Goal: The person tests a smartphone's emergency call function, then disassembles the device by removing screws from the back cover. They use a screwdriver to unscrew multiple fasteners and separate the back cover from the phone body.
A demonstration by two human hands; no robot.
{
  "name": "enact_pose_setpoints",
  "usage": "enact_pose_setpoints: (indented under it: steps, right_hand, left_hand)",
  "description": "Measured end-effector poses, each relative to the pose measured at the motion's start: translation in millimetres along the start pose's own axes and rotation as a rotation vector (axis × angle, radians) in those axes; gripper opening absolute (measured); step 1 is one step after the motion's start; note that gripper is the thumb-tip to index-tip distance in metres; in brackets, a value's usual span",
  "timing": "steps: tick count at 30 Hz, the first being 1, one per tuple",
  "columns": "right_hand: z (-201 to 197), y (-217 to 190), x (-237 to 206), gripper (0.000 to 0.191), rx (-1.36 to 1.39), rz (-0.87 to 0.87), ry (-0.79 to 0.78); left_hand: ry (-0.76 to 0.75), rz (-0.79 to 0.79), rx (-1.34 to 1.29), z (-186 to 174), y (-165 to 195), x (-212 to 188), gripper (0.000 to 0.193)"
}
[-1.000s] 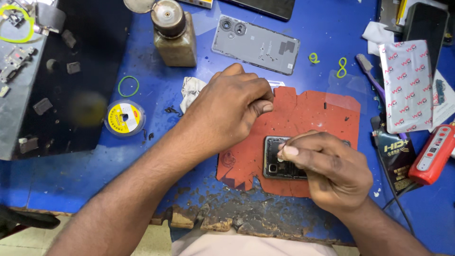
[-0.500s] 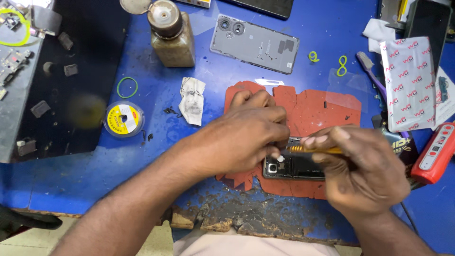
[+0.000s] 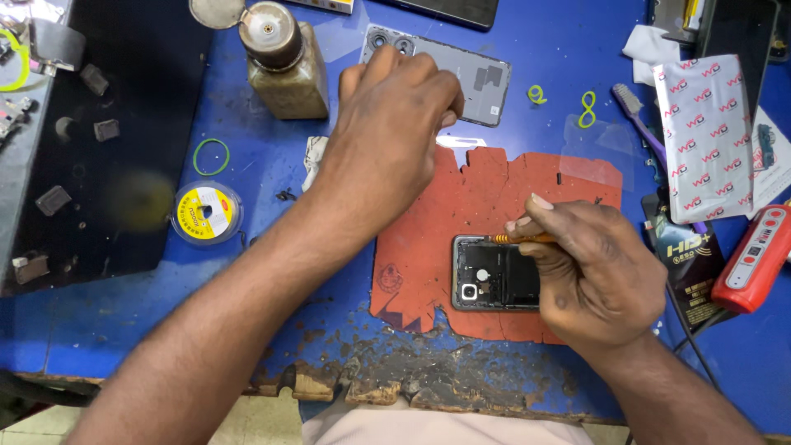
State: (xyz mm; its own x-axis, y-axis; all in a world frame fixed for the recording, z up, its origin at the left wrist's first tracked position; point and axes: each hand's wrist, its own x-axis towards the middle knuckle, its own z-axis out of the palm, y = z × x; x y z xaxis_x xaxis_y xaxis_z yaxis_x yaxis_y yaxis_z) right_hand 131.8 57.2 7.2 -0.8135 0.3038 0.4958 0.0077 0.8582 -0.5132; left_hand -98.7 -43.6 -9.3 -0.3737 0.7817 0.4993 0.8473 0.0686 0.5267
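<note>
On the left of the worn blue desk (image 3: pixel 247 189) lie a black mat (image 3: pixel 91 165) with small metal parts, a green rubber ring (image 3: pixel 212 156) and a round yellow-labelled spool (image 3: pixel 206 213). Farther back stands a brown glass bottle with a metal pump top (image 3: pixel 280 62).

The left hand (image 3: pixel 387 124), which half a second ago pressed down beside the phone, has lifted and moved to the far side; it now hangs above the desk near the grey phone back cover (image 3: pixel 461 70), fingers curled, and whether it holds anything cannot be told. That leaves the opened black phone with its exposed camera and board (image 3: pixel 486 276) unsteadied, lying flat on the red-orange rubber mat (image 3: pixel 461 206) at the near middle.

The right hand (image 3: pixel 593 272) has its grip closed on a thin orange-handled tool (image 3: pixel 519 238), tip at the phone's far edge, the palm covering the phone's right part.

To the right lie a purple-handled toothbrush (image 3: pixel 638 119), a white printed pouch (image 3: pixel 709 132) and a red device (image 3: pixel 754 259); nothing lies between the hands and the phone.
</note>
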Motion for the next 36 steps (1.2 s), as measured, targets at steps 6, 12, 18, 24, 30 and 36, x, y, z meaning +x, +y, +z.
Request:
enact_pose_setpoints:
  steps: [6, 12, 18, 24, 30, 36]
  right_hand:
    - [3, 1, 8, 0.048, 0.068, -0.035, -0.020]
    - [4, -11, 16, 0.049, 0.271, -0.081, -0.058]
    - [5, -2, 17, 0.060, 0.351, -0.075, -0.099]
    - [3, 2, 11, 0.060, 0.325, 0.131, -0.156]
    - [3, -1, 18, 0.048, 0.323, 0.028, -0.128]
    - [2, -3, 22, 0.051, 0.371, 0.021, -0.124]
  left_hand:
    - [0.017, 0.022, 0.060, 12, -9, 18, 0.007]
    - [0.003, 0.044, 0.107, 23, -19, 28, 0.010]
    - [0.061, 0.068, 0.137, 22, -23, 37, 0.005]
    - [0.018, 0.038, 0.044, -2, -6, 24, 0.010]
    - [-0.459, -0.038, -0.121, -18, 33, -8, 0.005]
    - [-0.567, -0.027, -0.170, -25, 44, -29, 0.059]
